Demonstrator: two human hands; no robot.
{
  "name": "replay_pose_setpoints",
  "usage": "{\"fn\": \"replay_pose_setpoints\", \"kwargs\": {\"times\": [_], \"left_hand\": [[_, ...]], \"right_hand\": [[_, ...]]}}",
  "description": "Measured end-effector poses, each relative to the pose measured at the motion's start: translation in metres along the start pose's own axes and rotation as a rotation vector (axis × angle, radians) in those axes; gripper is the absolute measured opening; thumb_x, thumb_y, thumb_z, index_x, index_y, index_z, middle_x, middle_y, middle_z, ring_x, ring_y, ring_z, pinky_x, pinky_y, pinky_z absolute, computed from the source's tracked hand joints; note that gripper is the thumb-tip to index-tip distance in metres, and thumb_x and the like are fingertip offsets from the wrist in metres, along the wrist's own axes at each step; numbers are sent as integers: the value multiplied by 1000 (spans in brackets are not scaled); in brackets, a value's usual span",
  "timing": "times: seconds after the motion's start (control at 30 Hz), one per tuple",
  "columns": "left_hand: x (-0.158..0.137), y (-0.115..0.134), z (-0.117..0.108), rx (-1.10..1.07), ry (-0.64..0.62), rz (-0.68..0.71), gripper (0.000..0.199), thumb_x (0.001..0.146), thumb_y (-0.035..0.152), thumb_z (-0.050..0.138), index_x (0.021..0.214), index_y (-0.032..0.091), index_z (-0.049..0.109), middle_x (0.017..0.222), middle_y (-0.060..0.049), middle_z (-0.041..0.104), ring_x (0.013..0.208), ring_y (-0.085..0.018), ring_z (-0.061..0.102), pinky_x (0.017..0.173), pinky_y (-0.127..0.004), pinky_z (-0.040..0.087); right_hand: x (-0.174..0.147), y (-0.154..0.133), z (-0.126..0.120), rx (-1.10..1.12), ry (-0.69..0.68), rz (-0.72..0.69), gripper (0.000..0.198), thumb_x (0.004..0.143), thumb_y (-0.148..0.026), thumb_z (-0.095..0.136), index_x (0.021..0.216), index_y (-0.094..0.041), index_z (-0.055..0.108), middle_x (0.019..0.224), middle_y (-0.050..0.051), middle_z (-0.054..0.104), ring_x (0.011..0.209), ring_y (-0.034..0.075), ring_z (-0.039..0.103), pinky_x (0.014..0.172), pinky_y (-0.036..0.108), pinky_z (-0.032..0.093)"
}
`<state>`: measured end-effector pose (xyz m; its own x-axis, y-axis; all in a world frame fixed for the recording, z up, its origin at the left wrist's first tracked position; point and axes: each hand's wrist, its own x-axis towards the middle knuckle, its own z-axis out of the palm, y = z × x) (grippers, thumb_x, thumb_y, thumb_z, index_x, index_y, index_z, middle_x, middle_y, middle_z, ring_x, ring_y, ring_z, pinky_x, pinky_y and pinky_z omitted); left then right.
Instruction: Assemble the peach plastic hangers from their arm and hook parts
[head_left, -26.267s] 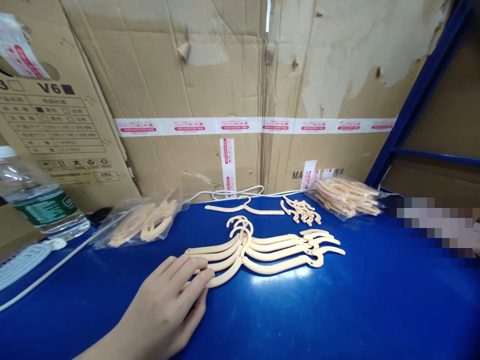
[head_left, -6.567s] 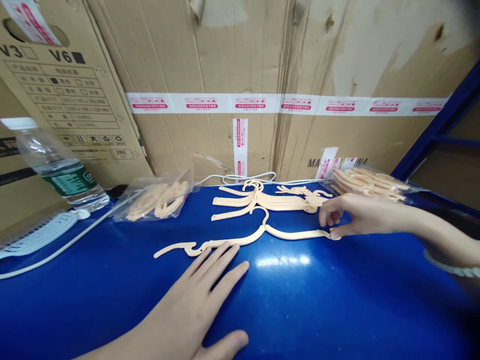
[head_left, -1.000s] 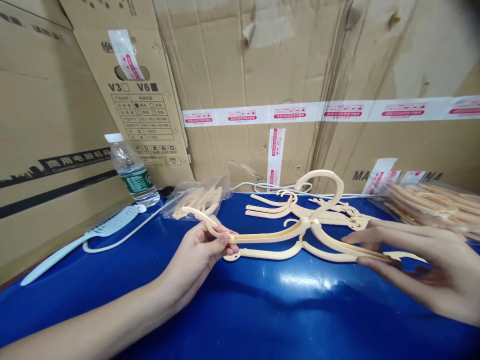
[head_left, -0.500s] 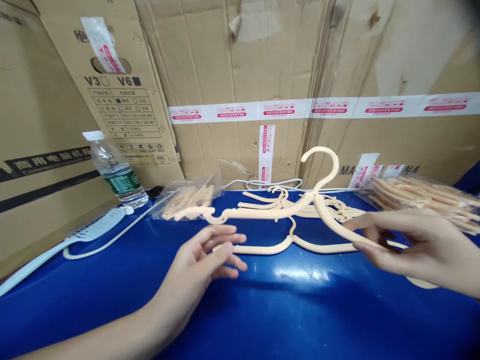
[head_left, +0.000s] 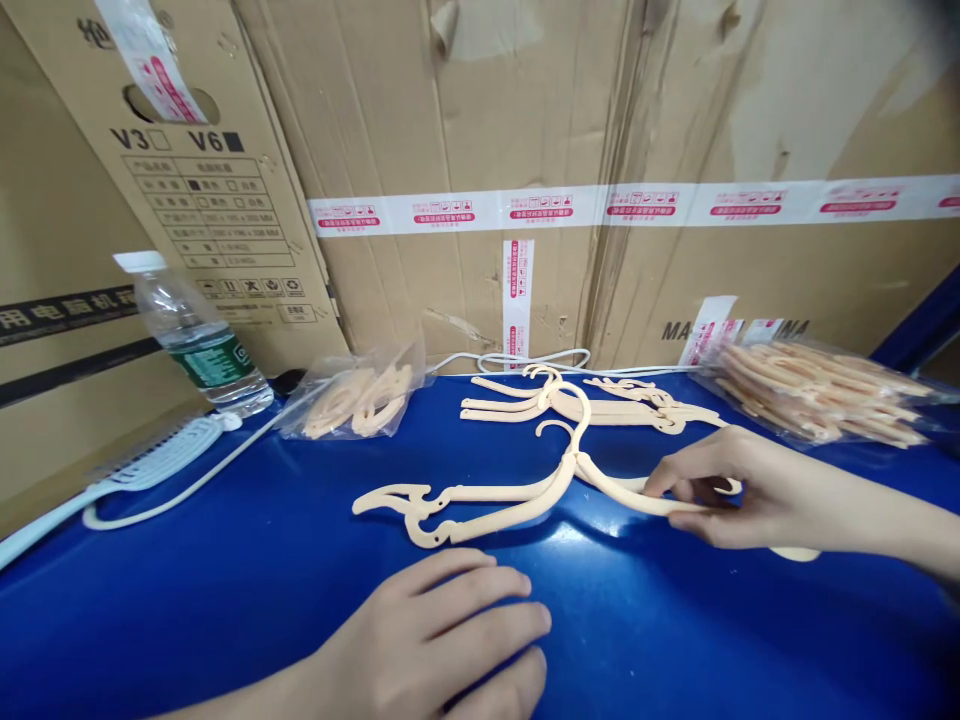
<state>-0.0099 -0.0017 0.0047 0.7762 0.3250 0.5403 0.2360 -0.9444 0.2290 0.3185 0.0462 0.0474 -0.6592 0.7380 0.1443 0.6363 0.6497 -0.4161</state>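
My right hand [head_left: 765, 495] pinches the right arm of a beige folding clothes hanger [head_left: 517, 515], low over the blue table. The hanger's hook points up, and its left end curls into a notched tip. Just behind it lies a second beige hanger [head_left: 491, 492], largely overlapped by the held one. My left hand [head_left: 457, 635] is palm down in front of the hangers, fingers stretched and slightly apart, holding nothing. Farther back, several beige hanger pieces [head_left: 607, 412] lie in a loose group.
Clear bags of beige hanger parts lie at the left [head_left: 356, 400] and right [head_left: 817, 390]. On the left stand a water bottle [head_left: 206, 345] and a pale blue hairbrush [head_left: 165, 455]. A white cable [head_left: 210, 490] crosses the table [head_left: 637, 630]. Cardboard boxes [head_left: 450, 290] wall the back.
My right hand has lowered the hanger toward the table and moved left with it. My left hand has drawn down toward me and turned palm down, away from the hangers.
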Motion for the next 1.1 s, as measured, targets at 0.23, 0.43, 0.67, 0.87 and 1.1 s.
{"fn": "replay_pose_setpoints", "kwargs": {"times": [0.23,0.43,0.67,0.87,1.1], "left_hand": [[9,1,-11,187,-133,-15,33,89,14,61,119,22,69,115,-9,73,101,-29,71,95,-37,53],[10,-1,-13,172,-221,-137,36,88,24,63,122,17,68,120,-15,70,109,-37,66,97,-45,52],[8,-3,-14,101,-153,-235,44,80,31,72,124,24,68,122,-14,68,112,-39,64,99,-47,50],[11,-5,-15,103,-226,-278,44,81,35,71,124,22,68,130,-15,62,117,-40,61,98,-47,51],[14,-4,-19,227,-313,-216,40,88,38,62,121,16,69,136,-16,57,121,-39,58,100,-46,49]], "right_hand": [[2,2,-4,-12,-135,24,10,84,-18,60,75,-18,64,74,2,64,61,14,58,58,25,43],[0,6,0,-190,-90,33,9,80,-18,65,72,-20,62,74,1,64,66,15,59,62,26,42],[1,11,0,-220,-77,70,14,83,-29,68,74,-21,62,75,0,66,65,15,60,59,24,39],[-3,16,-2,-211,-60,146,12,82,-32,68,82,-22,60,71,-1,65,60,16,59,53,23,36],[-5,17,-5,-261,-112,244,17,82,-31,66,95,-23,61,64,-3,62,53,16,58,48,22,32]]}}
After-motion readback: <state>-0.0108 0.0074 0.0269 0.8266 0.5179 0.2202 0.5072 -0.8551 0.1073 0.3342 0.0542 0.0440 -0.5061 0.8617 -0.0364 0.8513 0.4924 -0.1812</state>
